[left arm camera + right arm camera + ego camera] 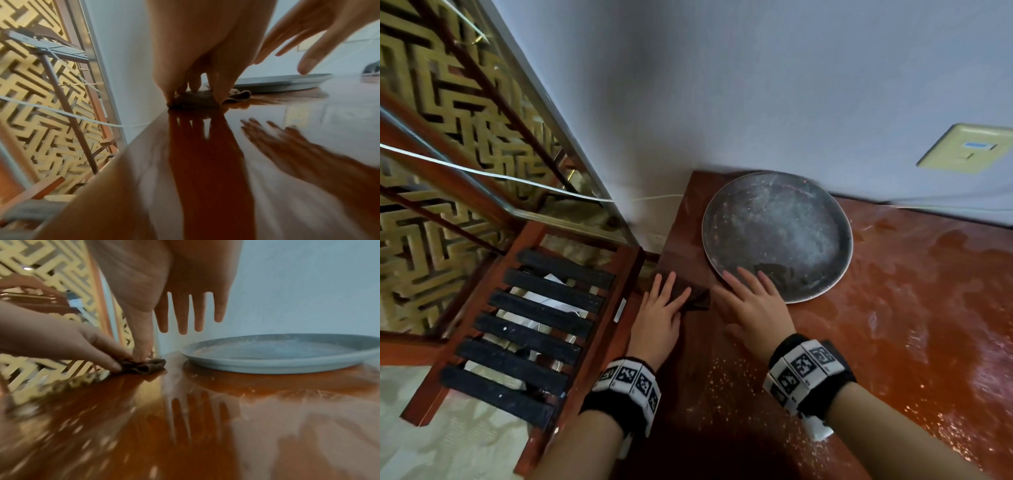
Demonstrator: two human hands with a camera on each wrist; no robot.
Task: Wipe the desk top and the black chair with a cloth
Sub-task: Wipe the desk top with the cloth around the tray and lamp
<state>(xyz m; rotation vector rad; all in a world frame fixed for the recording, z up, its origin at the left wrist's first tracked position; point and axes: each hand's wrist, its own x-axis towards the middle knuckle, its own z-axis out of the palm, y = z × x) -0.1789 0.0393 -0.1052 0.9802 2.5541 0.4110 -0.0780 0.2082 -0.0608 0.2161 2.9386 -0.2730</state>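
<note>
A crumpled brown cloth [697,298] lies at the left edge of the glossy red-brown desk top [893,308]. My left hand [662,305] presses flat on the cloth with straight fingers, as the left wrist view of the cloth [236,97] also shows. My right hand [750,296] lies beside it with fingers spread and straight, their tips at the near rim of a dusty grey plate [777,233]. In the right wrist view its thumb touches the cloth [148,365]. The chair with black slats [517,351] and a red-brown frame stands left of the desk.
Pale specks and dust [722,387] are scattered over the near desk top. The desk meets a white wall with a yellow socket plate [965,149]. A white cable [517,178] runs in front of a gold lattice screen [431,102] at the left.
</note>
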